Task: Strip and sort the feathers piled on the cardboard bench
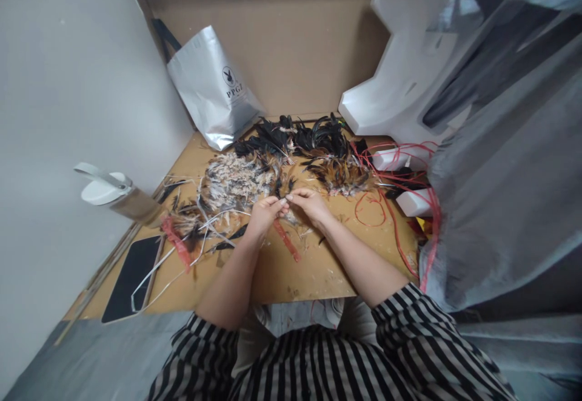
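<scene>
My left hand (267, 212) and my right hand (311, 203) meet over the middle of the table, fingertips pinched together and touching. Between them, small brown-black feathers (285, 184) stick up from the fingertips; their bases are hidden by the fingers. Just below hangs or lies a strip of red plastic film (287, 241). Beyond my left hand spreads a pale heap of feathers (239, 176) with its quill ends facing up. Past my right hand lies a bunch of brown feathers (343, 175), and behind both are long black feathers (318, 136).
A silver bag (209, 88) leans at the back left. A lidded bottle (122, 198) and a dark tablet or phone (133, 279) are at the left, with white strapping (154, 270) across it. Red string (395, 225) tangles at the right, beside grey cloth (509, 164).
</scene>
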Demonstrator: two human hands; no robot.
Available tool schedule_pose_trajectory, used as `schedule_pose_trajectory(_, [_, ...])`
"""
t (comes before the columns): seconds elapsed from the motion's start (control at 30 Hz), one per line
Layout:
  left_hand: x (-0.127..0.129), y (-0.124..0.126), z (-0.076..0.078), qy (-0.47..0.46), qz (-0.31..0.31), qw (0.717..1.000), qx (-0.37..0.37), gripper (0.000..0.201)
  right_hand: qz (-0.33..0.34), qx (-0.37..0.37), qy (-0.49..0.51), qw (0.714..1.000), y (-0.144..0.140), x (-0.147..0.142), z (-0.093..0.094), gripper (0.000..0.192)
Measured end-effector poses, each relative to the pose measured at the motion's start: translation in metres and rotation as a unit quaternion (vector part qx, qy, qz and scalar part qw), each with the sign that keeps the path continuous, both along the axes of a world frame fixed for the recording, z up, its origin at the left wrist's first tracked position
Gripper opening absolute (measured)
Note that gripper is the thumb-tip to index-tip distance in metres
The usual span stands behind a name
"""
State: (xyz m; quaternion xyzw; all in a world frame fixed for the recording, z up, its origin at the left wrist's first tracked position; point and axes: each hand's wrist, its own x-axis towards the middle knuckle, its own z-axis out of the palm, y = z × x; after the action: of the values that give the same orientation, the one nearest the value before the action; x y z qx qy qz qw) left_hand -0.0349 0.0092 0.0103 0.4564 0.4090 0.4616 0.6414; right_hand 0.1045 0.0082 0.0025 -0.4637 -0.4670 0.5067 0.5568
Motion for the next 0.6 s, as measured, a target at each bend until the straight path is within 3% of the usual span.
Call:
schedule_pose_trajectory(0.1, [-0.004, 0.005, 0.0, -0.05, 0.061, 0.997, 0.005, 0.019, -0.018, 0.018, -0.177, 0.984, -0.001, 0.009, 0.001, 0.024])
schedule_pose_trajectory(0.2, [-0.008, 0.009, -0.001, -0.115, 0.088, 0.989, -0.011, 0.019, 0.016, 0.021, -0.365, 0.931, -0.006, 0.013, 0.003, 0.019])
schedule_pose_trajectory(0.3, [-0.01, 0.012, -0.003, -0.139, 0.081, 0.987, -0.023, 0.018, 0.048, 0.01, -0.474, 0.879, -0.013, 0.01, 0.007, 0.015])
schedule_pose_trajectory(0.37, [-0.01, 0.012, -0.004, -0.142, 0.078, 0.987, -0.025, 0.017, 0.039, 0.005, -0.498, 0.866, -0.015, 0.007, 0.009, 0.012])
schedule_pose_trajectory(0.47, [-0.009, 0.011, -0.005, -0.147, 0.083, 0.985, -0.032, 0.016, 0.015, 0.006, -0.42, 0.907, -0.011, 0.009, 0.008, 0.011])
schedule_pose_trajectory(0.6, [-0.008, 0.012, -0.006, -0.163, 0.08, 0.982, -0.052, 0.013, -0.018, -0.031, -0.17, 0.985, -0.002, 0.02, 0.004, 0.013])
